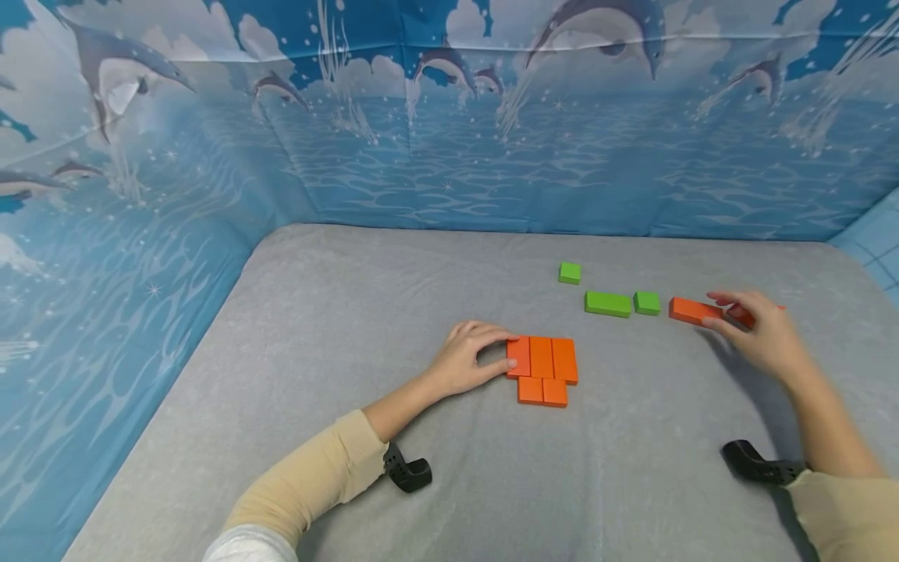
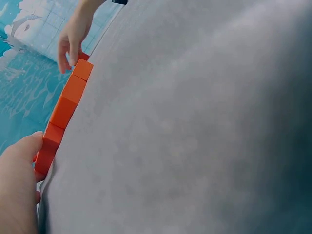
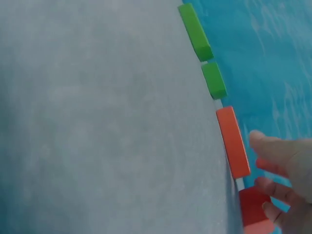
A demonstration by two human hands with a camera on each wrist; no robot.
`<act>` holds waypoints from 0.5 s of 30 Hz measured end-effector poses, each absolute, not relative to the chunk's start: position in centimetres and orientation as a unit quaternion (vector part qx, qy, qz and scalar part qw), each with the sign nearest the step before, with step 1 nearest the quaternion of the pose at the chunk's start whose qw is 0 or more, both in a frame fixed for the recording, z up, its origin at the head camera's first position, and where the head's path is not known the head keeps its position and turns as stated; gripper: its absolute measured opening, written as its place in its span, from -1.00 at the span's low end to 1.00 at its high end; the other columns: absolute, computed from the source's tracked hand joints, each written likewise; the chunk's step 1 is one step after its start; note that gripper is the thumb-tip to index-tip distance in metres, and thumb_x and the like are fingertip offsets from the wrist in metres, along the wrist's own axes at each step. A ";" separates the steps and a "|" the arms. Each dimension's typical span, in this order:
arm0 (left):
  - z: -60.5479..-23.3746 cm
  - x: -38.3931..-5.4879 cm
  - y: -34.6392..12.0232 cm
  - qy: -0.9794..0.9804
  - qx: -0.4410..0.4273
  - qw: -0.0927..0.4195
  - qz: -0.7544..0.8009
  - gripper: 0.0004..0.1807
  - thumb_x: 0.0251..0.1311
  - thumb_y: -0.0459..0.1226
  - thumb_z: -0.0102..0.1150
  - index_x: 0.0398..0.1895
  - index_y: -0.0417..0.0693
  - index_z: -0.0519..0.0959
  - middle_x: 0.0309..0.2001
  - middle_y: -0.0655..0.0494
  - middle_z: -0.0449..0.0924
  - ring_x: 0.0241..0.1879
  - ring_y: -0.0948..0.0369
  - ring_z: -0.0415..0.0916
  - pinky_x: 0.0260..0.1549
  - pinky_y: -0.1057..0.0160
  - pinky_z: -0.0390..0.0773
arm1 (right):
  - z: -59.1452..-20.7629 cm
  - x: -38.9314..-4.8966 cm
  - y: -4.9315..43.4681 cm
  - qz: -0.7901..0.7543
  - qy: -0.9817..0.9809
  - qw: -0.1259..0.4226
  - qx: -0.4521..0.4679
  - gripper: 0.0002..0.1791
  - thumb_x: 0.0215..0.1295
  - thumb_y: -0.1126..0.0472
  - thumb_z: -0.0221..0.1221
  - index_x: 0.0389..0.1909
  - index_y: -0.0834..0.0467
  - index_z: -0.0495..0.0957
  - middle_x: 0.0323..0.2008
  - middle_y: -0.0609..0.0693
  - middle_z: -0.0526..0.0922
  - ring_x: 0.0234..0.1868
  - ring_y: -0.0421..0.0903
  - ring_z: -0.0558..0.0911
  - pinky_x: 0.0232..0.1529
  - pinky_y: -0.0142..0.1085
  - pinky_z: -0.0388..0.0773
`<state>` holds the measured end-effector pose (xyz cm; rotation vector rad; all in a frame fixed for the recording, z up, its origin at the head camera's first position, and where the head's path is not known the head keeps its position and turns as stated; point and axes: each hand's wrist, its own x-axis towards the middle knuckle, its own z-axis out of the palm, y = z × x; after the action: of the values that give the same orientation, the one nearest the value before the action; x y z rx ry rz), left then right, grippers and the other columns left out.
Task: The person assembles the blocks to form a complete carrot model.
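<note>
Pinching an orange block, left hand sits left of it; right hand spreads near an orange bar.

a: what's the base?
b: grey cloth, slightly creased.
a: on it?
b: nr mid, 3 long orange blks side by side, touching; 2 short orange blks butted vs their near side.
a: & farther back?
b: long green blk, short green blk just beside its r end, 2nd short green behind, apart. then 1 long orange to the r, & 1 more orange past that, part hidden.
</note>
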<state>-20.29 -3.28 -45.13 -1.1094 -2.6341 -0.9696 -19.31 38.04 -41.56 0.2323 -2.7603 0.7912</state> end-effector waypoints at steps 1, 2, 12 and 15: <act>-45.1 -20.3 -3.3 -0.871 -0.366 0.062 -0.320 -0.58 0.14 -0.03 0.17 0.08 0.14 0.51 0.09 0.20 0.48 0.11 0.24 0.27 0.21 0.09 0.07 | -41.7 -19.3 38.2 0.272 -0.951 0.126 0.081 -0.53 0.22 0.25 0.17 0.08 0.43 0.38 -0.11 0.39 0.37 -0.18 0.24 0.35 -0.27 -0.14 0.32; -45.1 -20.3 -3.3 -0.872 -0.366 0.062 -0.320 -0.58 0.14 -0.03 0.17 0.08 0.14 0.51 0.09 0.20 0.48 0.11 0.24 0.27 0.21 0.09 0.07 | -41.9 -19.3 38.4 0.266 -0.953 0.122 0.079 -0.53 0.22 0.24 0.17 0.08 0.43 0.37 -0.11 0.40 0.36 -0.18 0.24 0.34 -0.25 -0.03 0.30; -45.1 -20.3 -3.2 -0.872 -0.366 0.060 -0.319 -0.58 0.14 -0.03 0.16 0.08 0.14 0.51 0.10 0.21 0.48 0.13 0.24 0.27 0.22 0.10 0.06 | -43.4 -19.5 38.8 0.248 -0.957 0.132 0.074 -0.56 0.26 0.26 0.13 0.06 0.46 0.36 -0.11 0.42 0.36 -0.17 0.29 0.35 -0.20 0.18 0.22; -45.0 -20.2 -3.3 -0.872 -0.366 0.060 -0.320 -0.58 0.14 -0.03 0.17 0.08 0.14 0.51 0.09 0.21 0.48 0.12 0.24 0.27 0.22 0.10 0.07 | -43.7 -19.5 38.9 0.246 -0.956 0.139 0.072 -0.58 0.27 0.26 0.11 0.05 0.46 0.36 -0.11 0.43 0.36 -0.16 0.30 0.35 -0.19 0.18 0.22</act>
<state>-20.21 -3.25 -45.00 -1.1080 -2.6392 -0.9673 -19.46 38.88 -43.67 0.2077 -2.7645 0.7118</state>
